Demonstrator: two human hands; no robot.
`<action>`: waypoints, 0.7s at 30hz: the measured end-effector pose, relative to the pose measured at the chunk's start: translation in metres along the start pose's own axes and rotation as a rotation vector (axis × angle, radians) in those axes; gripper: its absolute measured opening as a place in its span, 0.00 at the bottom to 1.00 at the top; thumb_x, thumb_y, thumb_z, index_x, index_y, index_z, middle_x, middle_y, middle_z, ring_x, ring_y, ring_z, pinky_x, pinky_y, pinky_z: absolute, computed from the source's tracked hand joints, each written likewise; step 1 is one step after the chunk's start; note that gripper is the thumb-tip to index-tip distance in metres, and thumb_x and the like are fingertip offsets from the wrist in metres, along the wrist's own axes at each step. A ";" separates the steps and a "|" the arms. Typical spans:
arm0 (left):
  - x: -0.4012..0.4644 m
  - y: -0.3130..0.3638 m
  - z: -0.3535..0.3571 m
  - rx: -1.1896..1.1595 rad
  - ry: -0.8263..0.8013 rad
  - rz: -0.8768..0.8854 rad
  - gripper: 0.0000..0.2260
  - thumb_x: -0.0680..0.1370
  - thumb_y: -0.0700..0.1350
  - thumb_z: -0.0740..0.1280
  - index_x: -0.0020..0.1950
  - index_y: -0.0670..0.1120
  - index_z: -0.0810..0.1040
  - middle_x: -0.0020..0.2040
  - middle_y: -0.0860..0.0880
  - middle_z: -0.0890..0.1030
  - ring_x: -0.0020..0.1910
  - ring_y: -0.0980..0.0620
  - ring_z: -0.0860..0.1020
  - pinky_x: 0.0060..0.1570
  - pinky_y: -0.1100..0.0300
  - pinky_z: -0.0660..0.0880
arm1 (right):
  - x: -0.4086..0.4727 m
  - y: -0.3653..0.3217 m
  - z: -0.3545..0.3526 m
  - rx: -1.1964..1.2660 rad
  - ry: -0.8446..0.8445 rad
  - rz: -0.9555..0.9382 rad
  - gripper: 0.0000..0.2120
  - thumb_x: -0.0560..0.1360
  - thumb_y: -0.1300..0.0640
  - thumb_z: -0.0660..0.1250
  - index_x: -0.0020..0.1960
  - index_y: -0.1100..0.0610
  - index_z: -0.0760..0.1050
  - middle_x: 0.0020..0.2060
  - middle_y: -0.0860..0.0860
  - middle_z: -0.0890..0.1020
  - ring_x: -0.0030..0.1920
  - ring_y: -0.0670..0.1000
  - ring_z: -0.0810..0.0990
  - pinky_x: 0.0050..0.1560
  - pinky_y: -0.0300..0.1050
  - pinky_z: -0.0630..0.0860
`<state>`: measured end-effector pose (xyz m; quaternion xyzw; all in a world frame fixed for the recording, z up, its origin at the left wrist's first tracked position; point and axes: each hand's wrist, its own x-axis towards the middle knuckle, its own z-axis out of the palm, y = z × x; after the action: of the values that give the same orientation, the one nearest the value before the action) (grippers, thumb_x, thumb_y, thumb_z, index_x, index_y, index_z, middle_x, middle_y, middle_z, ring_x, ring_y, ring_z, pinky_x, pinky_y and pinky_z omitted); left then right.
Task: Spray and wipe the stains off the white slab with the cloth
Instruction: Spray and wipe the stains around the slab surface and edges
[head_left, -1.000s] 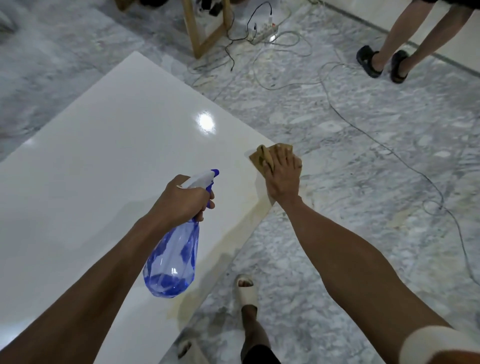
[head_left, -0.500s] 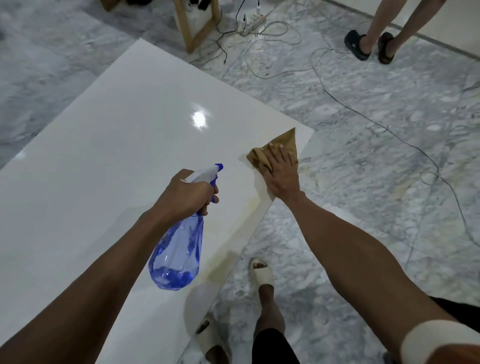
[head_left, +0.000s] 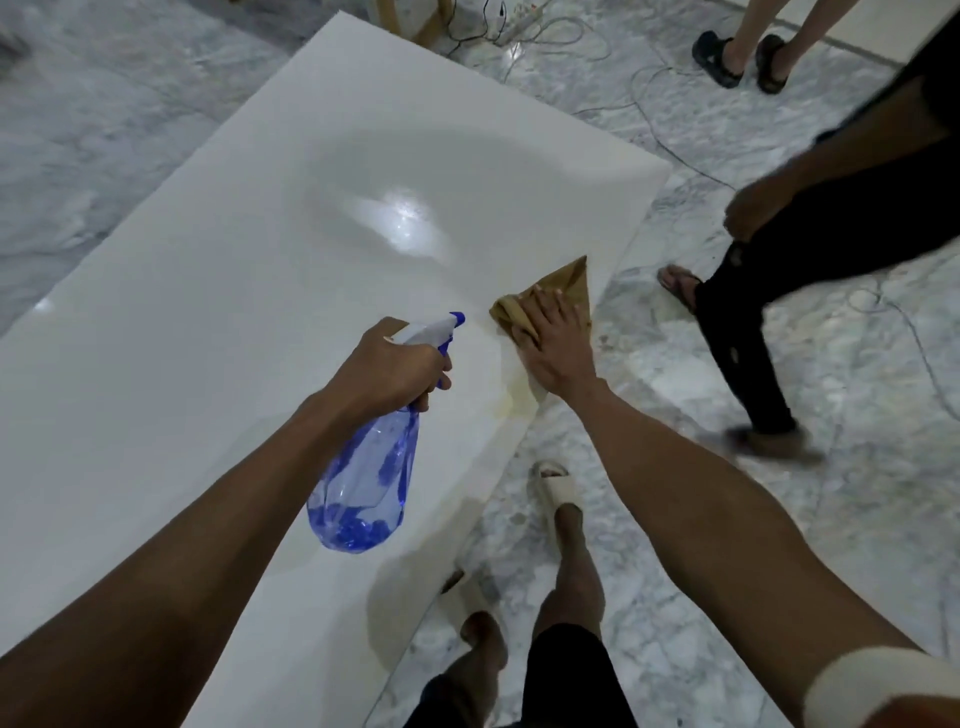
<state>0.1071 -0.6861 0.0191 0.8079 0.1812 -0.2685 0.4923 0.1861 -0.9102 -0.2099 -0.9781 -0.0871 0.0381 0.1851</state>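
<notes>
The glossy white slab (head_left: 218, 322) fills the left and middle of the view, its right edge running diagonally. A faint yellowish stain (head_left: 511, 402) lies near that edge. My right hand (head_left: 553, 351) presses flat on a tan cloth (head_left: 569, 280) at the slab's right edge, just beyond the stain. My left hand (head_left: 387, 369) grips a clear blue spray bottle (head_left: 363, 493) by its white and blue trigger head, nozzle pointing toward the cloth. The bottle hangs above the slab with a little blue liquid at its bottom.
A person in black trousers (head_left: 769, 291) steps on the marble floor close to the slab's right corner. Another person's sandalled feet (head_left: 737, 57) stand at the back right. Cables (head_left: 644, 98) and a power strip trail across the floor. My own feet (head_left: 556, 488) are beside the slab.
The view has shifted so the slab's far corner shows. A person in black trousers has stepped in at the right. My right hand and the cloth have slid slightly along the edge.
</notes>
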 end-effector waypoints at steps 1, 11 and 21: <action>-0.007 -0.008 -0.002 0.007 -0.001 -0.011 0.20 0.69 0.52 0.65 0.47 0.35 0.81 0.42 0.40 0.86 0.28 0.48 0.76 0.36 0.55 0.77 | -0.012 -0.008 0.005 0.003 0.011 -0.005 0.31 0.80 0.38 0.46 0.78 0.50 0.63 0.78 0.52 0.63 0.79 0.59 0.56 0.76 0.61 0.54; -0.076 -0.075 -0.024 -0.023 0.047 -0.015 0.12 0.70 0.45 0.65 0.45 0.37 0.80 0.42 0.39 0.85 0.23 0.51 0.74 0.36 0.55 0.77 | -0.103 -0.084 0.030 0.028 0.004 0.000 0.32 0.79 0.35 0.45 0.78 0.47 0.61 0.78 0.51 0.61 0.79 0.57 0.55 0.76 0.59 0.51; -0.163 -0.146 -0.036 -0.057 0.097 0.041 0.09 0.71 0.39 0.64 0.46 0.37 0.80 0.44 0.37 0.85 0.23 0.53 0.75 0.38 0.53 0.78 | -0.205 -0.157 0.062 0.013 -0.018 -0.038 0.31 0.79 0.36 0.45 0.78 0.48 0.62 0.78 0.51 0.62 0.79 0.57 0.56 0.76 0.58 0.52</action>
<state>-0.0934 -0.5934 0.0300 0.8091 0.1958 -0.2135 0.5113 -0.0459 -0.7818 -0.2010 -0.9747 -0.1069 0.0440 0.1914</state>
